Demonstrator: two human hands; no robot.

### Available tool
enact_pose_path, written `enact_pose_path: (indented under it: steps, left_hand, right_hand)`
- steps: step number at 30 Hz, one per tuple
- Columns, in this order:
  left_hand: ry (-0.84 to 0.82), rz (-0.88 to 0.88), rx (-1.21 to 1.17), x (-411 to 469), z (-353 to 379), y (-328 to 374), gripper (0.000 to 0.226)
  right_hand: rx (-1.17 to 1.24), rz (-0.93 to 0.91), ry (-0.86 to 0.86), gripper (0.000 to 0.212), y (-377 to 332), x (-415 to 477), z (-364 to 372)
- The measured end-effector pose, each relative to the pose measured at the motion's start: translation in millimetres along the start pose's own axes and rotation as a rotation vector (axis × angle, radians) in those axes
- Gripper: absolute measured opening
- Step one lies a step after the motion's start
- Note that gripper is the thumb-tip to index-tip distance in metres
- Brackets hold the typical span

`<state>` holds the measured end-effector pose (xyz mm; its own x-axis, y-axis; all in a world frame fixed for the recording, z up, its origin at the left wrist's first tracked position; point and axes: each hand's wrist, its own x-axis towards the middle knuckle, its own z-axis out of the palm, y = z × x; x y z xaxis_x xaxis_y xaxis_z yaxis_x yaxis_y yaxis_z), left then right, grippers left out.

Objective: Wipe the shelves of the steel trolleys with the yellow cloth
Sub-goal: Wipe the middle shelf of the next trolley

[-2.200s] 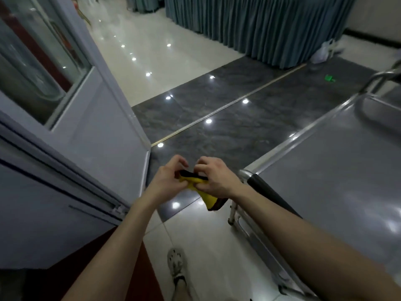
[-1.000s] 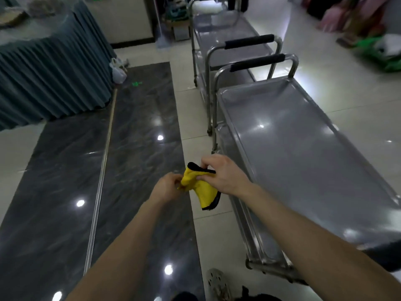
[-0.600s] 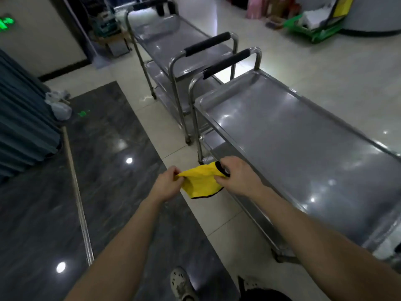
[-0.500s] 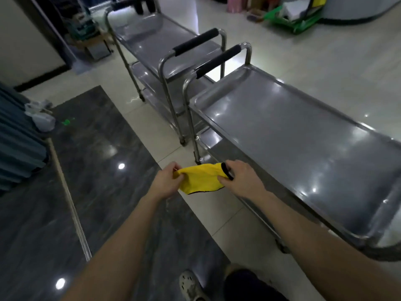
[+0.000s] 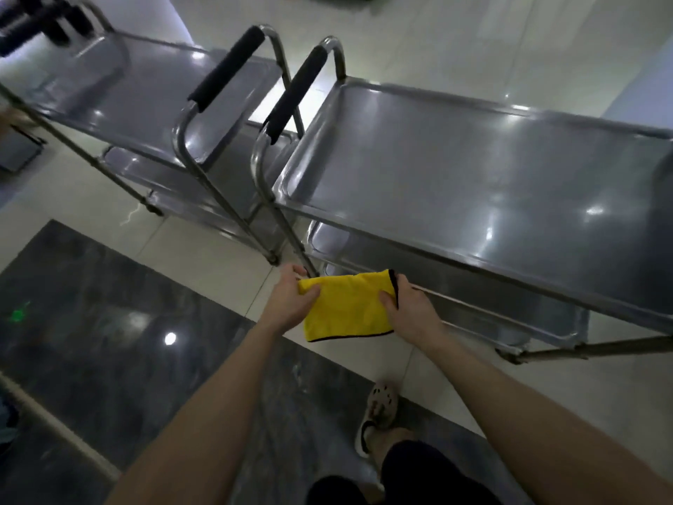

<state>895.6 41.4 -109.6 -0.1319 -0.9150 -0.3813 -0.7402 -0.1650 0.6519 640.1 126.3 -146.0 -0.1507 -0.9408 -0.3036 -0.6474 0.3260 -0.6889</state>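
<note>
Your left hand (image 5: pixel 291 304) pinches the left edge of the yellow cloth (image 5: pixel 349 308) and your right hand (image 5: pixel 408 311) grips its black-trimmed right edge. Both are clamped on it, and they are spread wider than half a second ago, so the cloth, then a sagging fold, is now a flat rectangle. It hangs in the air in front of the near trolley's lower shelf (image 5: pixel 510 315), below the top shelf (image 5: pixel 473 184), which has swung closer into view, while the second trolley (image 5: pixel 145 103) stands just beside it on the left, their black-padded handles side by side.
</note>
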Motion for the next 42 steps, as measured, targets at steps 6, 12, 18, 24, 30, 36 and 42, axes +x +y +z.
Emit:
enact_pose_path:
  steps: [6, 12, 18, 24, 30, 36, 42]
  left_hand:
    - [-0.145, 0.111, 0.070, 93.5, 3.4, -24.4, 0.028]
    - [-0.108, 0.339, 0.131, 228.2, 61.0, -46.6, 0.037]
    - [-0.123, 0.508, 0.309, 349.7, 136.3, -100.4, 0.061]
    - [0.090, 0.787, 0.160, 388.7, 162.7, -138.6, 0.063]
    - [0.211, 1.098, 0.055, 378.9, 133.1, -133.9, 0.050]
    - [0.134, 0.869, 0.455, 379.0, 121.8, -147.3, 0.040]
    - [0.636, 1.211, -0.120, 347.6, 131.1, -232.9, 0.026]
  right_hand:
    - [0.090, 0.221, 0.151, 0.035, 2.8, 48.9, 54.3]
    - [0.262, 0.288, 0.498, 0.034, 35.6, 144.2, 114.3]
    - [0.056, 0.150, 0.510, 0.040, 107.5, 244.0, 198.7]
    - [-0.148, 0.145, 0.734, 0.028, 137.6, 271.5, 228.8]
    - [0.039, -0.077, 1.050, 0.016, 106.5, 258.6, 217.2]
    - [-0.554, 0.325, 0.650, 0.032, 90.6, 265.8, 228.3]
    - [-0.538, 0.122, 0.595, 0.071, 68.4, 302.8, 273.6]
